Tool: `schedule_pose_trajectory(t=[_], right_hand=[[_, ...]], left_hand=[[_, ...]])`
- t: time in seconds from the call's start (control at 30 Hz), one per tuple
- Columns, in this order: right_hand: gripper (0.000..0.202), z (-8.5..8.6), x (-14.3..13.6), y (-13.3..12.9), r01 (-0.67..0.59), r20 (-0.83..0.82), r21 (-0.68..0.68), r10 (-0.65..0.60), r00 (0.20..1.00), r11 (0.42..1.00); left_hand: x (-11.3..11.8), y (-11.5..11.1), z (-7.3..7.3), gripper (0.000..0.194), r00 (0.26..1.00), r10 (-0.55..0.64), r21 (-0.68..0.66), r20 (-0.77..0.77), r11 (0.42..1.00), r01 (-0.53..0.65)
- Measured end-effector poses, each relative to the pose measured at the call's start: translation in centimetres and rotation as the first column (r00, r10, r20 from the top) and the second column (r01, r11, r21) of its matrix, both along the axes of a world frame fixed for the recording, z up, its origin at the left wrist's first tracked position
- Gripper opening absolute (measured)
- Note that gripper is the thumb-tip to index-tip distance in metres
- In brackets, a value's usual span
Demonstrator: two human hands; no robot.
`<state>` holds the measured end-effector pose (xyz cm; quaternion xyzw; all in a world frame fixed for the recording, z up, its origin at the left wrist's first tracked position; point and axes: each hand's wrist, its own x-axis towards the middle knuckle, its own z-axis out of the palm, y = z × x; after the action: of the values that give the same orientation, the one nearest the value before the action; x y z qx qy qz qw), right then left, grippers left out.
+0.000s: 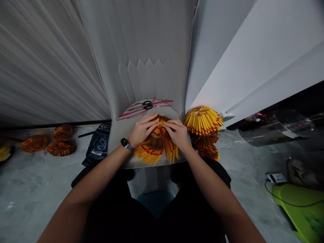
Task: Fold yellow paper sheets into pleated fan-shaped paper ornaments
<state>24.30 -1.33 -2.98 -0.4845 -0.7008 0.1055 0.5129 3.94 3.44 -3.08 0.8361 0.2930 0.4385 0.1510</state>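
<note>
A pleated yellow and gold paper fan (150,150) with red markings lies spread on the seat of a grey chair (121,135), a gap showing between its pleats at the front. My left hand (144,128) pinches the fan's gathered centre from the left, and a smartwatch (124,142) is on that wrist. From the right, my right hand (178,133) pinches the same centre, its fingertips close to the left ones. Just beyond the fan are black-handled scissors (146,105) and several red strips (126,116).
Stacked pleated papers (204,119) stand right of the chair. More pleated rosettes (61,148) lie on the floor at left, near a dark printed bag (97,145). A green object (301,206) with a cable is at lower right; a clear container (278,128) is above it.
</note>
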Motion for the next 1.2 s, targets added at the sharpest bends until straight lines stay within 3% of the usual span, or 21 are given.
schedule_pose_trajectory(t=[0.1,0.43,0.67,0.9,1.03,1.2], right_hand=[[0.017,0.0,0.3,0.1,-0.018,0.033,-0.007,0.018,0.999,1.000],[0.018,0.1,0.7,0.2,-0.078,0.048,-0.037,0.080,0.996,0.996],[0.027,0.4,0.5,0.0,-0.080,0.062,-0.030,0.081,0.995,0.996],[0.034,0.7,0.9,0.2,-0.124,0.057,-0.118,0.131,0.990,0.985],[0.027,1.1,1.3,0.1,-0.172,0.083,-0.120,0.183,0.980,0.978],[0.020,1.1,1.5,0.0,-0.096,0.120,-0.063,0.104,0.987,0.993]], left_hand=[[0.1,-0.1,0.4,0.028,0.998,0.060,0.000,-0.004,0.998,-0.060],[-0.2,-0.3,0.8,0.016,0.999,0.052,-0.047,-0.002,0.998,-0.052],[0.0,-0.5,0.4,0.016,0.992,0.121,0.046,0.022,0.991,-0.122],[-0.2,-0.1,0.8,0.014,0.999,0.047,0.010,0.003,0.999,-0.047],[-0.3,0.2,1.2,0.014,1.000,0.009,0.036,-0.005,0.999,-0.008],[-0.1,-0.3,1.8,0.015,1.000,-0.021,0.033,-0.001,0.999,0.021]])
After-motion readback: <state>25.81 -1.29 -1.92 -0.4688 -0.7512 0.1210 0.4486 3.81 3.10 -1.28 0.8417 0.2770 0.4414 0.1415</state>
